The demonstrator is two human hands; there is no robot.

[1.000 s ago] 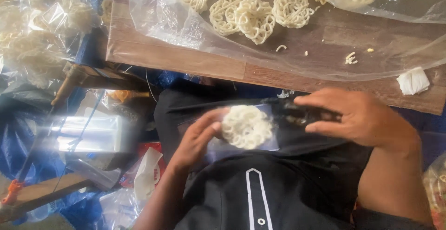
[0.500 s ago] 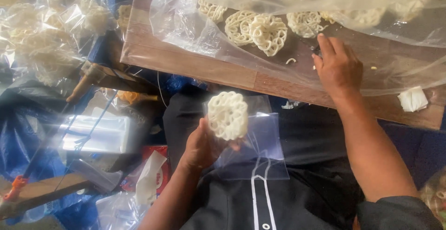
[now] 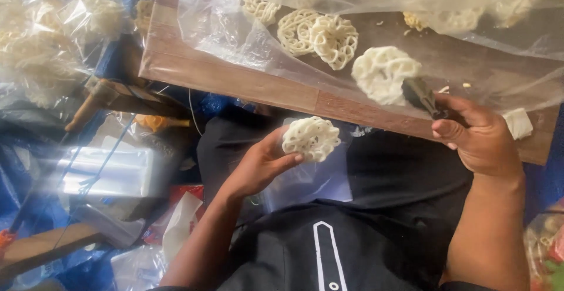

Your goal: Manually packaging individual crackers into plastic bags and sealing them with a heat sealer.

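Lacy white cracker (image 3: 311,138) pinched in left hand (image 3: 258,164) over a clear plastic bag (image 3: 311,179) above the lap. Second cracker (image 3: 383,73) lifted on dark tongs (image 3: 424,96), clamped in right hand (image 3: 479,135), above wooden board (image 3: 235,79).

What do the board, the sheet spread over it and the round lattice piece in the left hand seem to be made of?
Board: wood, brown, grain showing. Sheet: thin clear plastic, glossy and wrinkled. Lattice piece in the left hand: probably a dry, matt, off-white cracker of looped strands.
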